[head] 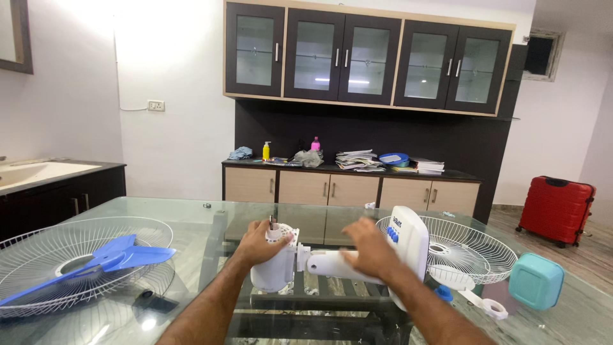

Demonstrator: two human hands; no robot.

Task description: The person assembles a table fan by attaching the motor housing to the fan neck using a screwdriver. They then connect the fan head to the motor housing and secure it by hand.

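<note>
hands on dismantled fan: our left hand [258, 241] grips the white motor housing [273, 265]; our right hand [369, 250] lies open on the white stem [332, 263], blue blade [102, 262] far left.

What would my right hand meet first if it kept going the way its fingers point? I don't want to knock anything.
Probably the white fan motor housing: the right hand lies on the white fan neck, fingers pointing left towards it. Depth is unclear.

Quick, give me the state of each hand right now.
Left hand: closed around the white fan motor housing.
Right hand: laid palm down on the white fan neck, fingers blurred, grip cannot be told.
</note>
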